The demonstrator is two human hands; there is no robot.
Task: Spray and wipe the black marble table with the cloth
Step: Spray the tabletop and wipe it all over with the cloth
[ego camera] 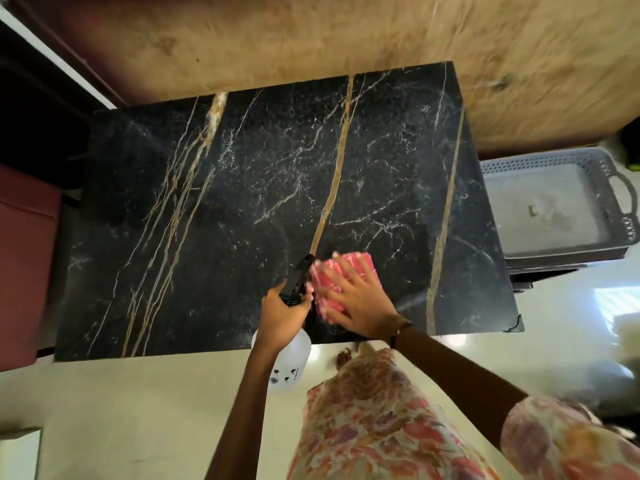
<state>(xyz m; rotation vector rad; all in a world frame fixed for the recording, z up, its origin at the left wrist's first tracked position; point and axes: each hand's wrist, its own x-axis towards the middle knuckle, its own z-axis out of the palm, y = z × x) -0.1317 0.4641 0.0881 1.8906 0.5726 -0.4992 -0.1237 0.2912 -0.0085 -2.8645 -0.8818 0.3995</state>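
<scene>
The black marble table (242,209) with gold and white veins fills the middle of the view. A pink and white cloth (332,271) lies on it near the front edge, right of centre. My right hand (360,306) presses flat on the cloth with fingers spread. My left hand (282,315) grips the neck of a spray bottle (294,358), a translucent white body with a black trigger head (298,278) pointing over the table, right beside the cloth.
A grey perforated tray with handles (554,202) sits on a dark stand to the right of the table. A maroon seat (24,254) stands at the left. Behind the table is a brown surface (346,36). Pale glossy floor (138,410) lies in front.
</scene>
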